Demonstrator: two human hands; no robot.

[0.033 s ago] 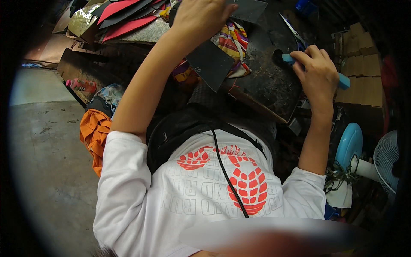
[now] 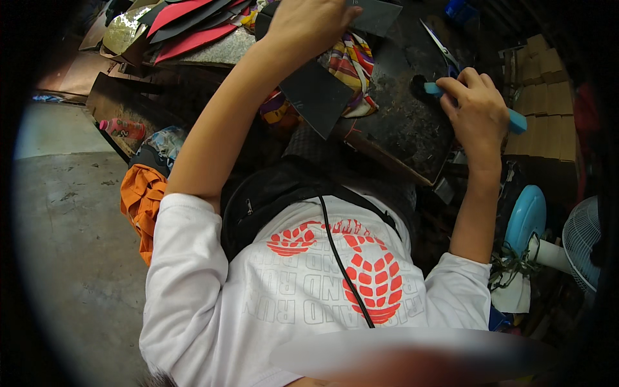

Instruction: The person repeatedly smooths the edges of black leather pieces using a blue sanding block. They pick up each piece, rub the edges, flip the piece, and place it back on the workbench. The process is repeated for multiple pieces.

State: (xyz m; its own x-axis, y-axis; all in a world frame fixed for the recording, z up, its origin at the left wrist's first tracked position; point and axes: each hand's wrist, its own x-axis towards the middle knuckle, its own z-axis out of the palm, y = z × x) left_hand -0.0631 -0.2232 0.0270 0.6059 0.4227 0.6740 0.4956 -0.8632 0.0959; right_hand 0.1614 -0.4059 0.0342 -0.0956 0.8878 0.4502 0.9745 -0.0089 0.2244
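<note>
My right hand [image 2: 478, 106] is closed round the light blue handle of a brush [image 2: 518, 120], whose dark bristles point left over the stained work table [image 2: 401, 90]. At the top edge, my left hand [image 2: 311, 27] lies over dark flat pieces, its thumb pointing right. Most of its fingers are hidden or out of view, so its grip cannot be made out. Below that hand, a black flat piece [image 2: 316, 97] rests partly on a multicoloured cloth [image 2: 353, 64]. Another black piece [image 2: 376, 16] extends beyond the thumb.
Scissors [image 2: 440, 44] lie beyond my right hand. Red and black cut pieces [image 2: 193, 29] are stacked at the far left. Cardboard pieces [image 2: 545, 109] stand at the right, above a blue round object [image 2: 525, 219] and a fan [image 2: 583, 242]. Orange cloth [image 2: 143, 200] hangs left.
My left hand has shifted very slightly to the right. My right hand keeps the brush in nearly the same place.
</note>
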